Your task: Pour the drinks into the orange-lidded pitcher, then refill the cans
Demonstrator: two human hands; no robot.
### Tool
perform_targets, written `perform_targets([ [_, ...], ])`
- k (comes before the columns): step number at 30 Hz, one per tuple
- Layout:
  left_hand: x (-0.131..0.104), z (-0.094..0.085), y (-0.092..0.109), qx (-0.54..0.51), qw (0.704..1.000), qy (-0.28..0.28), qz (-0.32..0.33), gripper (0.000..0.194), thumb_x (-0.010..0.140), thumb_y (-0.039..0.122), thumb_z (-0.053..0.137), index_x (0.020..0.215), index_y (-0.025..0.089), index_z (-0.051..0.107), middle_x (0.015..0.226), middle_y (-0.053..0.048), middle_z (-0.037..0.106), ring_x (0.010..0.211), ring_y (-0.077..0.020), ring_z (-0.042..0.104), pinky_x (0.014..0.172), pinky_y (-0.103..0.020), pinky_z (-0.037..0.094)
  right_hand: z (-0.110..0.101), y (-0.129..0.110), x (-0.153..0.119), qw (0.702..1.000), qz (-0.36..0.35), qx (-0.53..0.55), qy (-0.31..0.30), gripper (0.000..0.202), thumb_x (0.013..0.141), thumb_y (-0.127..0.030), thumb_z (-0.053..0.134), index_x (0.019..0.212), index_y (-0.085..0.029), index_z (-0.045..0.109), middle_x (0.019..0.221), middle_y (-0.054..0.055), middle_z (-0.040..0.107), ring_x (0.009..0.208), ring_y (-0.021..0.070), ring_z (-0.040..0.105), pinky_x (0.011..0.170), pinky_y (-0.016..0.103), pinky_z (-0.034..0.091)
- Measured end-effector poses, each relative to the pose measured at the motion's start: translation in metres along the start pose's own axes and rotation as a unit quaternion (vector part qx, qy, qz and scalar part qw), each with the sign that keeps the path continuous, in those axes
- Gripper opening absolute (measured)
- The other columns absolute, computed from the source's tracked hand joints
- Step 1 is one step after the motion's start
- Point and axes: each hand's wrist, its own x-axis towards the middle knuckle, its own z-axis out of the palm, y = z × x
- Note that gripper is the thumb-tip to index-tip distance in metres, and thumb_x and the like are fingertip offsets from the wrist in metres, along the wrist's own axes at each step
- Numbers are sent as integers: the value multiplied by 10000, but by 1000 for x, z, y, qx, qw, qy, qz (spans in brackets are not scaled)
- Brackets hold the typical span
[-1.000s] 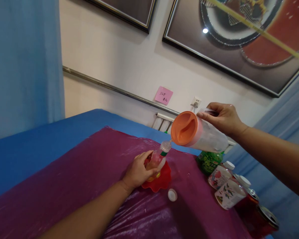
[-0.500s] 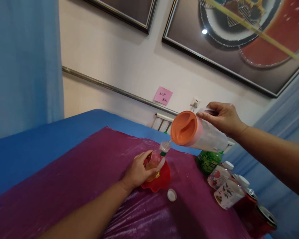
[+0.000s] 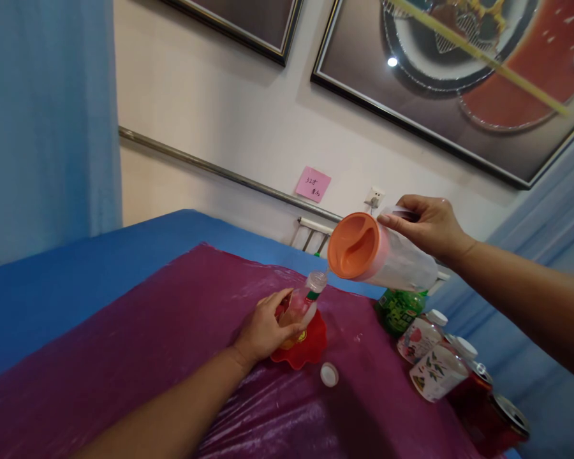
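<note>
My left hand (image 3: 268, 325) is wrapped round a clear plastic bottle (image 3: 310, 299) with a green band below its uncapped mouth. The bottle stands over a red dish with a scalloped rim (image 3: 316, 347). By its handle, my right hand (image 3: 433, 229) grips a translucent pitcher (image 3: 402, 261) with an orange lid (image 3: 354, 247). The pitcher is tipped on its side, its lid end beside and just above the bottle's mouth. A thin trace of liquid shows between them. A white bottle cap (image 3: 330, 374) lies on the purple cover near the dish.
To the right stand a green-labelled bottle (image 3: 399, 311), two white-capped bottles with printed labels (image 3: 437, 371) and red cans (image 3: 500, 424). A purple plastic sheet (image 3: 162, 331) covers the blue table (image 3: 138, 239). Behind are a wall rail (image 3: 210, 167) and blue curtains (image 3: 43, 115).
Both hands, the bottle and the tipped pitcher hold nearly the same positions. The stream at the pitcher's lid looks thinner now.
</note>
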Motion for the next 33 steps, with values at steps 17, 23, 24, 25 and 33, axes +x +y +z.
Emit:
perform_targets([
  [17,0,-1,4,-17,1000,1,-2,754,649,306,886,1343,259,596,1391,-91,659,1288,-310,612,1118,-520,455,2,-4,2,1000,-4,0,1,588,816,-704,674,561,-252,398,543,-43,308,530,125,287,493,309,250],
  [23,-1,-1,3,-10,1000,2,1,742,661,323,875,1346,274,595,1388,-84,662,1288,-315,612,1118,-527,451,3,-6,2,1000,-4,4,-1,558,827,-663,683,568,-251,409,551,-45,312,537,126,287,498,311,252],
  [24,-1,-1,3,-10,1000,1,0,745,659,323,876,1347,269,593,1391,-88,660,1288,-314,611,1121,-524,449,2,-7,2,1000,-4,4,-1,558,827,-663,683,569,-251,409,551,-44,313,537,125,289,498,310,253],
  [25,-1,-1,3,-11,1000,-1,-1,750,656,324,879,1347,263,593,1393,-92,658,1289,-314,609,1124,-524,446,2,-8,2,1000,-4,4,0,560,826,-666,682,567,-251,408,550,-44,314,537,125,290,497,310,253],
  [33,-1,0,2,-20,1000,-2,-2,755,658,330,885,1350,266,589,1397,-100,653,1296,-324,606,1121,-539,446,-2,-12,2,1000,0,0,2,602,804,-723,671,555,-250,393,539,-34,323,534,128,302,484,305,262],
])
